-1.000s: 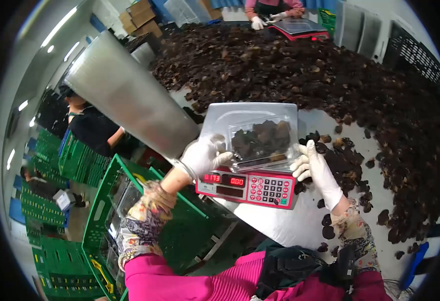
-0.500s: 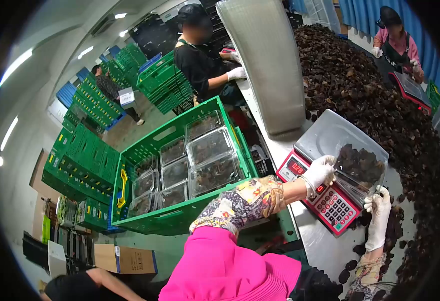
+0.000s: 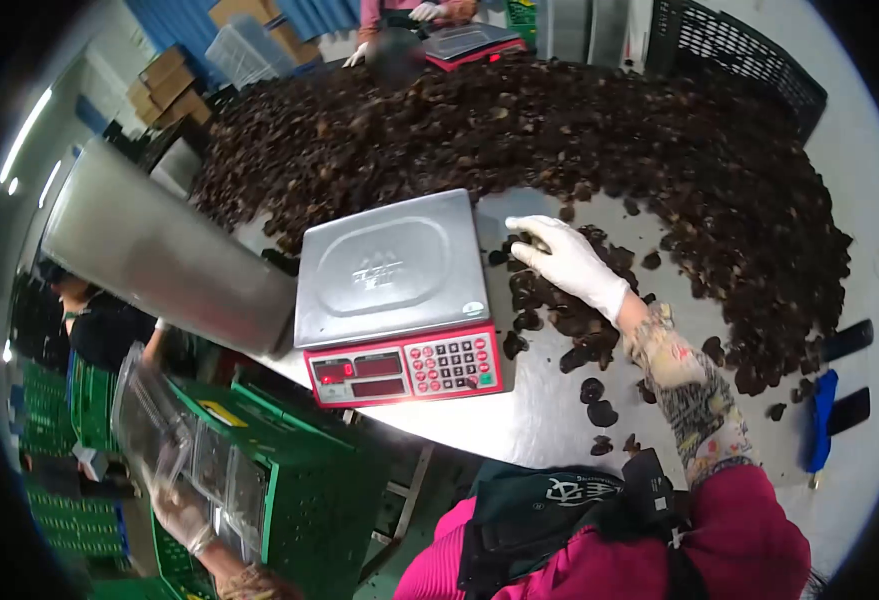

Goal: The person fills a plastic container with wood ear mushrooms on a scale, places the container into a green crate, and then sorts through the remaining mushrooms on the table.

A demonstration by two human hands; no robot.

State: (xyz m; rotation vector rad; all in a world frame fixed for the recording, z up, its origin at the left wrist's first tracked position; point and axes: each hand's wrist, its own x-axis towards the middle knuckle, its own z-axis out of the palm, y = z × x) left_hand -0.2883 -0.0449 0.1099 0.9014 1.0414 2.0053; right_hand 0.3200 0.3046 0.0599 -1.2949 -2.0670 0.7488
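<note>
My left hand, in a white glove, is at the lower left, closed on a clear plastic clamshell box. The box is tilted over a green crate with more clear boxes inside. My right hand, also gloved, hovers above a small heap of dark brown pieces that look like wood ear mushrooms. Its fingers are stretched out, with nothing visible in them. Between the hands stands a red digital scale with a bare metal pan; its display shows 0.
A large mound of the same dark mushrooms spreads across the metal table. Left of the scale leans a tall stack of clear plastic trays. Another person's gloved hands are near a second scale. A black crate stands at the back right.
The clear box has left the scale pan and moved with my left hand to the green crate. My right hand has shifted to the loose mushrooms. The view has turned toward the table.
</note>
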